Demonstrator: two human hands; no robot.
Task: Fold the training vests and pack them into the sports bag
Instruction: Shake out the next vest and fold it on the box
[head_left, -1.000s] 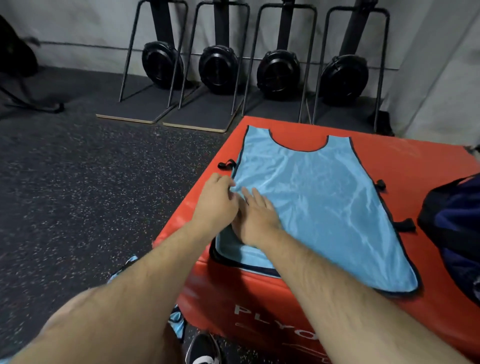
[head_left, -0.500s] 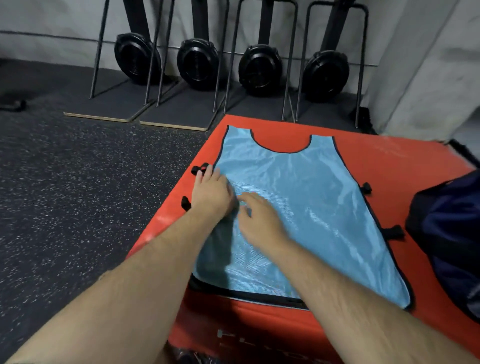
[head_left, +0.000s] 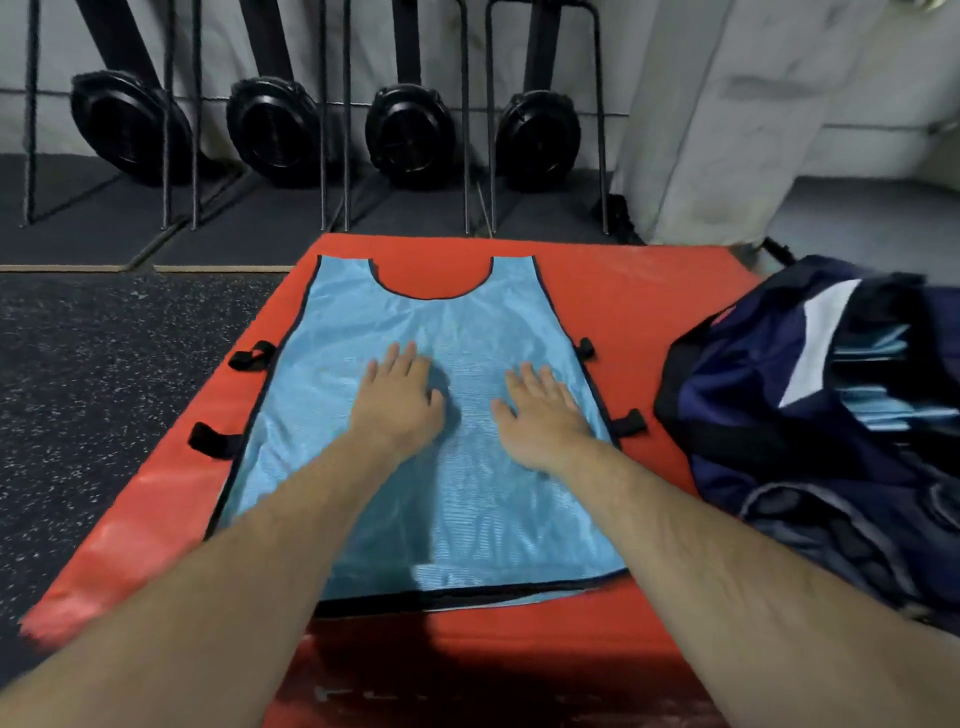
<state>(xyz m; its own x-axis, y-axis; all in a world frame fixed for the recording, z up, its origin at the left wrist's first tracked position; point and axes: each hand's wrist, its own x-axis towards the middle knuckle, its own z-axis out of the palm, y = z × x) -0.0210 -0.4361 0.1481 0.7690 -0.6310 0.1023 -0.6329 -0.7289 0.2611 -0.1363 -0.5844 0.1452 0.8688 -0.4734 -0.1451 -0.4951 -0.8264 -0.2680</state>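
A light blue mesh training vest (head_left: 457, 332) with black trim lies spread flat on the red plyo box (head_left: 644, 291), neck hole at the far end. My left hand (head_left: 397, 402) presses flat on the vest's middle, fingers straight. My right hand (head_left: 543, 410) lies flat on the vest near its right edge. A dark navy sports bag (head_left: 810, 415) stands open on the right side of the box, with folded blue fabric showing inside.
Black elastic straps (head_left: 252, 356) stick out from the vest's sides. Speckled rubber floor (head_left: 104, 389) lies left of the box. Black metal stands with round black units (head_left: 405, 130) line the far wall. A grey wall corner (head_left: 727, 130) rises behind the bag.
Both hands have slid from the vest's left edge to its middle and spread apart, the right hand moving to the right side. The vest lies smoother and the view has shifted right.
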